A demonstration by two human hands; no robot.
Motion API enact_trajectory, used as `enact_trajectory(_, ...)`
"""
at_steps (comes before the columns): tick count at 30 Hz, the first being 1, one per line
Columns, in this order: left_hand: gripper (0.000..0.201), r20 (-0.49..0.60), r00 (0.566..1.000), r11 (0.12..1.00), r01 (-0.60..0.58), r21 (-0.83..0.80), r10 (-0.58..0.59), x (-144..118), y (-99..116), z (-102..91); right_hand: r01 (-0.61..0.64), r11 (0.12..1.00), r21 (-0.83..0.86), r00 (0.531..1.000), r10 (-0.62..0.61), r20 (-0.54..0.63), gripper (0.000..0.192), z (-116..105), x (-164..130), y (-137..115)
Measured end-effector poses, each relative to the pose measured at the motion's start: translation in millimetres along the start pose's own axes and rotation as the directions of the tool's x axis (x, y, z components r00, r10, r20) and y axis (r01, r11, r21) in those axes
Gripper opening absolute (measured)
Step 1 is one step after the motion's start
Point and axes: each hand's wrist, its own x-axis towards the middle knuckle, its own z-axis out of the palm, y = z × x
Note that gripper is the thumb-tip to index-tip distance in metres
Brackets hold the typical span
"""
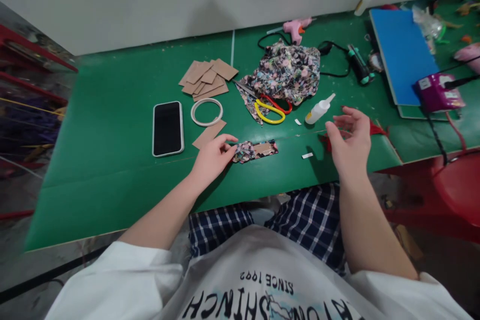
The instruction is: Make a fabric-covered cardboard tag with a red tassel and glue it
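Note:
My left hand (213, 157) is closed, its fingertips pinching the left end of a floral fabric strip (245, 152). The fabric is folded around a piece of brown cardboard (264, 149), part of which shows bare. Raised over the right side, my right hand (351, 140) has its thumb and fingers apart and nothing visible between them. Just left of it is a small white squeeze bottle (318, 111) with a thin nozzle. Something red (377, 129) lies behind that hand, mostly hidden. Scissors (270, 112) with yellow and red handles rest partly on crumpled floral cloth (290, 70).
A phone (167, 129), a roll of tape (207, 112) and stacked brown cards (208, 80) are at left on the green table (112, 110). At the back are a pink glue gun (296, 29) and a black-green tool (360, 66). A blue board (405, 55) lies right, beside cables.

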Motion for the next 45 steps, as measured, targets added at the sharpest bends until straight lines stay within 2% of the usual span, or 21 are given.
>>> enact_trajectory(5, 0.017, -0.032, 0.996, 0.954, -0.073, 0.291, 0.086, -6.0, 0.5, 1.5, -0.079, 0.985, -0.153, 0.994, 0.090, 0.062, 0.062, 8.3, 17.5, 14.4)
enact_trajectory(10, 0.022, -0.012, 0.993, 0.916, -0.104, 0.387, 0.117, -13.0, 1.7, 2.6, -0.007, 0.956, -0.294, 0.991, 0.046, 0.127, 0.064, 15.6, 30.8, 20.6)
enact_trajectory(16, 0.030, 0.057, 0.957, 0.896, -0.285, 0.339, 0.283, -26.4, 8.1, 11.7, 0.070, 0.917, -0.394, 0.988, -0.011, 0.151, 0.047, 24.8, 38.9, 21.9)
enact_trajectory(19, 0.027, 0.109, 0.922, 0.874, -0.386, 0.295, 0.370, -32.4, 11.2, 22.5, 0.089, 0.895, -0.437, 0.989, -0.026, 0.147, 0.036, 27.9, 40.2, 22.4)
enact_trajectory(23, 0.022, 0.148, 0.866, 0.834, -0.499, 0.235, 0.477, -33.9, 14.1, 40.5, 0.069, 0.887, -0.456, 0.993, -0.018, 0.115, 0.030, 28.6, 38.6, 19.2)
enact_trajectory(25, 0.022, 0.153, 0.843, 0.819, -0.538, 0.198, 0.516, -33.7, 17.4, 47.3, 0.038, 0.907, -0.420, 0.997, -0.005, 0.080, 0.028, 26.8, 34.6, 11.5)
enact_trajectory(27, 0.025, 0.172, 0.811, 0.803, -0.582, 0.133, 0.559, -34.7, 22.0, 49.7, 0.010, 0.950, -0.312, 0.997, 0.014, 0.074, 0.024, 24.2, 27.2, -1.2)
enact_trajectory(29, 0.027, 0.221, 0.764, 0.777, -0.629, 0.041, 0.606, -36.7, 25.7, 45.5, -0.007, 0.987, -0.162, 0.987, 0.033, 0.159, 0.020, 22.4, 16.3, -16.5)
enact_trajectory(31, 0.028, 0.266, 0.712, 0.744, -0.667, -0.032, 0.650, -37.6, 25.0, 34.6, -0.015, 0.997, -0.078, 0.962, 0.035, 0.271, 0.019, 23.1, 2.5, -30.8)
enact_trajectory(32, 0.027, 0.272, 0.698, 0.732, -0.680, -0.040, 0.663, -36.8, 22.4, 27.0, 0.002, 0.997, -0.082, 0.933, 0.027, 0.359, 0.021, 24.6, -5.3, -36.9)
enact_trajectory(33, 0.025, 0.258, 0.702, 0.729, -0.684, -0.017, 0.664, -34.7, 18.3, 18.5, 0.030, 0.997, -0.075, 0.903, 0.006, 0.429, 0.023, 27.0, -13.7, -42.0)
enact_trajectory(34, 0.024, 0.230, 0.724, 0.738, -0.674, 0.040, 0.650, -31.4, 12.9, 9.7, 0.071, 0.995, -0.068, 0.873, -0.029, 0.487, 0.025, 30.2, -22.5, -46.3)
enact_trajectory(36, 0.021, 0.109, 0.816, 0.787, -0.576, 0.221, 0.567, -21.3, 0.6, -6.5, 0.230, 0.970, -0.076, 0.811, -0.148, 0.566, 0.028, 38.3, -40.8, -52.8)
enact_trajectory(37, 0.022, 0.086, 0.851, 0.804, -0.518, 0.292, 0.517, -15.0, -5.1, -12.8, 0.316, 0.945, -0.085, 0.773, -0.205, 0.600, 0.029, 42.9, -49.8, -55.3)
enact_trajectory(38, 0.023, 0.079, 0.867, 0.802, -0.486, 0.346, 0.491, -8.5, -9.9, -17.2, 0.395, 0.913, -0.097, 0.738, -0.252, 0.626, 0.028, 47.6, -58.3, -57.3)
enact_trajectory(40, 0.026, 0.092, 0.877, 0.779, -0.463, 0.424, 0.471, 3.7, -15.7, -20.2, 0.542, 0.833, -0.113, 0.663, -0.342, 0.666, 0.021, 56.4, -72.2, -59.9)
enact_trajectory(41, 0.027, 0.110, 0.874, 0.760, -0.469, 0.451, 0.474, 8.9, -16.8, -19.1, 0.588, 0.798, -0.130, 0.643, -0.364, 0.673, 0.015, 60.2, -77.2, -60.4)
enact_trajectory(43, 0.028, 0.148, 0.862, 0.727, -0.491, 0.480, 0.485, 16.4, -16.7, -13.7, 0.633, 0.758, -0.159, 0.629, -0.384, 0.676, 0.007, 65.8, -82.9, -60.2)
enact_trajectory(45, 0.027, 0.168, 0.851, 0.713, -0.511, 0.480, 0.498, 20.1, -15.5, -7.4, 0.647, 0.745, -0.164, 0.629, -0.400, 0.666, 0.010, 68.2, -83.7, -59.1)
